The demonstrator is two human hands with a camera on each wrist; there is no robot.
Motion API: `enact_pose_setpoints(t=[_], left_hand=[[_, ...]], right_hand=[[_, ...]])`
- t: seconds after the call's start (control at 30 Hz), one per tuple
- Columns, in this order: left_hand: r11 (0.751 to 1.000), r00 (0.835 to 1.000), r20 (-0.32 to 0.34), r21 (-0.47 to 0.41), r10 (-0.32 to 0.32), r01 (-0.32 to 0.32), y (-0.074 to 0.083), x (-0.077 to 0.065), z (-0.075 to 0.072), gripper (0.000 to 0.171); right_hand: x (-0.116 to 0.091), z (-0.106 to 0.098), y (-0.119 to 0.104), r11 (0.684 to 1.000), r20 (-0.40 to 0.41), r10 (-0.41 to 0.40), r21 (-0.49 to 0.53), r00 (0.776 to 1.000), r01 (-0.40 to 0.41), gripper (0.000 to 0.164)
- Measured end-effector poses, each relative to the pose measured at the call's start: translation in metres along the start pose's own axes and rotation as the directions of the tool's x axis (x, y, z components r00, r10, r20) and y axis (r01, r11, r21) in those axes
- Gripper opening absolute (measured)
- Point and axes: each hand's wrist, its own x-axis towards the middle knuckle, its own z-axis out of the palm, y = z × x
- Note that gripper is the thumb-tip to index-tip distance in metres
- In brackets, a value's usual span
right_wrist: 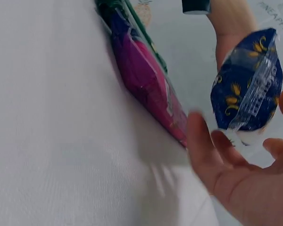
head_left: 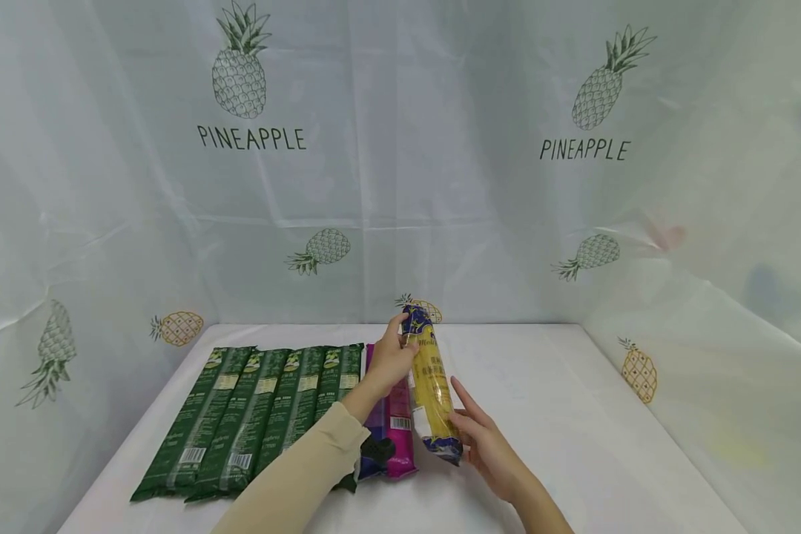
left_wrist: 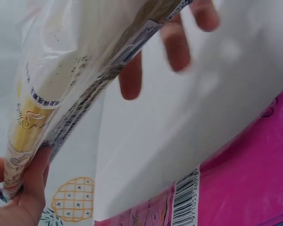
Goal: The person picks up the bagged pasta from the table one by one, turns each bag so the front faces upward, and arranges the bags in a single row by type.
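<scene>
Currently held up off the table: one yellow pack [head_left: 431, 374], clear-wrapped, with dark blue ends, tilted, its far end the higher. Left hand [head_left: 390, 363] grasps it near that far end, thumb and fingers pinched on the wrapper. Right hand [head_left: 490, 449] lies beside the near end, fingers spread and loose, not clenched; fingertips very close to the wrapper, though whether they actually touch it cannot be told from these angles. Blue near end, seen in the right wrist view, carries yellow wheat-ear motifs.

Just left of the held pack, below the left hand, a magenta and purple pack [head_left: 400, 437] lies on the table, barcode up. Farther to the left of the left hand, four green packs [head_left: 295, 400] lie side by side, lengthwise away from the person; a cream sleeve [head_left: 294, 475] on the left arm hides part of this row. White table surface [head_left: 541, 393] to the right of the right hand. Beyond both hands, a pale curtain [head_left: 440, 148] printed with pineapples.
</scene>
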Motion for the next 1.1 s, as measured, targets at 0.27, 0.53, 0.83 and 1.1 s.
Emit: enact_pose_setpoints(t=[0.27, 0.53, 0.83, 1.1], left_hand=[[0.999, 0.999, 0.036, -0.04, -0.012, 0.014, 0.0, -0.001, 0.0, 0.065], [0.999, 0.997, 0.077, -0.035, -0.001, 0.004, 0.003, -0.001, 0.0, 0.067], [0.99, 0.995, 0.086, 0.124, 0.056, -0.067, 0.005, -0.001, -0.002, 0.068], [0.98, 0.994, 0.065, 0.17, 0.092, -0.102, 0.007, -0.004, -0.004, 0.067]], right_hand=[[0.001, -0.001, 0.003, 0.999, 0.05, -0.042, 0.013, 0.998, 0.041, 0.077], [0.002, 0.002, 0.007, 0.991, -0.014, -0.127, -0.04, 0.992, 0.126, 0.08], [0.001, 0.008, 0.007, 0.985, -0.077, -0.163, -0.067, 0.984, 0.158, 0.082], [0.0, 0.011, 0.008, 0.985, -0.103, -0.17, -0.05, 0.98, 0.166, 0.083]])
